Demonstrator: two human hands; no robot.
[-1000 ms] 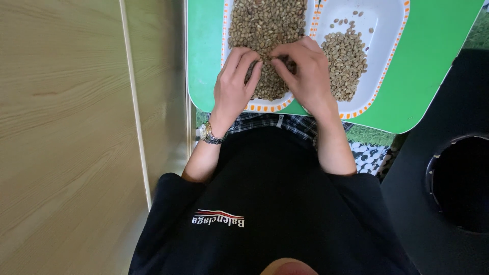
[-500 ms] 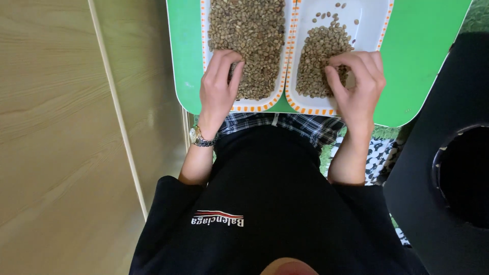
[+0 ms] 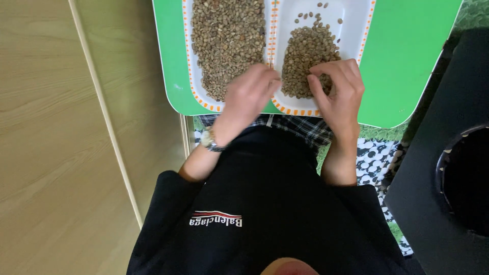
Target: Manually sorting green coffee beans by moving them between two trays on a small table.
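A green tray (image 3: pixel 407 56) on my lap carries two white dishes with orange dotted rims. The left dish (image 3: pixel 189 61) is full of greenish-brown beans (image 3: pixel 226 40). The right dish (image 3: pixel 356 20) has a smaller bean pile (image 3: pixel 305 51) and a few loose beans. My left hand (image 3: pixel 249 94), blurred and with a watch (image 3: pixel 210 141) on its wrist, hovers over the near rims where the dishes meet, fingers bunched. My right hand (image 3: pixel 338 89) rests on the near end of the smaller pile, thumb and fingers curled in a pinch among the beans.
A light wooden panel (image 3: pixel 61 137) fills the left side. A black box with a round hole (image 3: pixel 458 178) stands at the right. Plaid cloth (image 3: pixel 300 127) and black-and-white patterned fabric (image 3: pixel 377 158) show below the tray's near edge.
My left hand has swung right from the full dish to the divide between the dishes. My right hand stays on the smaller pile. The view has shifted a little.
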